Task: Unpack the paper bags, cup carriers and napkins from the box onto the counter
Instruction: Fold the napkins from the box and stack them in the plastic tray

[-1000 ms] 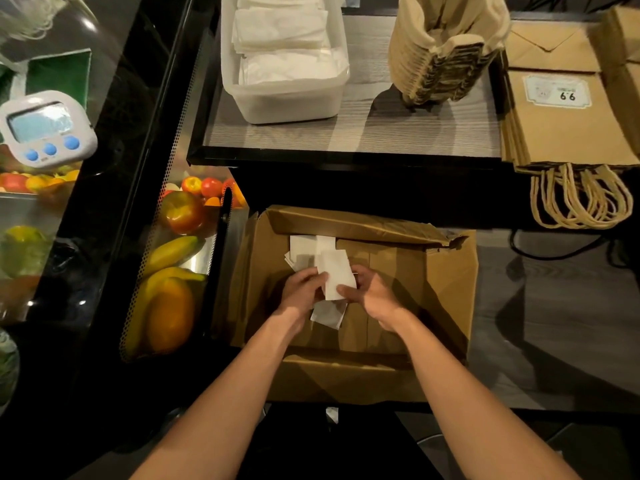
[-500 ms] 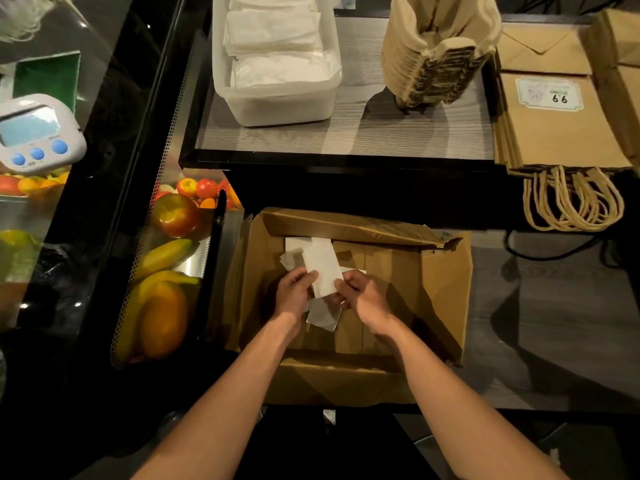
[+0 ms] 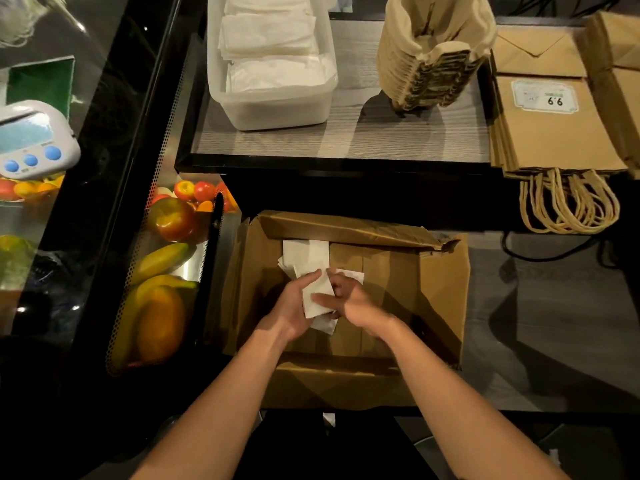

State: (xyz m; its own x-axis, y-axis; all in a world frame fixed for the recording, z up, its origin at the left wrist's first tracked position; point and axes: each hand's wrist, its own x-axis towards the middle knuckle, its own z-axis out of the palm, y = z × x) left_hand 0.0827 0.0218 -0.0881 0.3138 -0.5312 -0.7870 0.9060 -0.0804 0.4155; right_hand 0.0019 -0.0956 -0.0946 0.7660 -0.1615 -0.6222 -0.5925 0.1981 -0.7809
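Napkins (image 3: 317,296) are being held low inside the cardboard box (image 3: 446,289), which is standing open on a dark, glossy floor (image 3: 554,306) just in front of the counter (image 3: 346,140). The counter top is showing pale grey wood grain inside a black edge. A glass display case (image 3: 104,133) is running along its left side, and the dim light is leaving the corners in shadow.

The left hand (image 3: 291,306) is curling its fingers round the napkins from the left. The right hand (image 3: 356,301) is pinching them, thumb laid across the front. Three or perhaps four loose white sheets (image 3: 304,252) are lying on the box bottom around the bundle, overlapping too much for a sure count.

One clear plastic tub (image 3: 277,112) is sitting on the counter, holding soft, slightly crumpled napkin stacks (image 3: 270,39). Just right of it, one nested stack of moulded-pulp cup carriers (image 3: 429,57) is standing upright. Further right, flat brown paper bags (image 3: 554,133) are lying in one pile, a white label on the top one, their twisted cord handles (image 3: 568,209) hanging over the counter edge.

One white timer (image 3: 34,140) with three blue buttons is resting on the case glass. Yellow bananas (image 3: 162,258) and round red fruit (image 3: 173,220) are showing inside the case.
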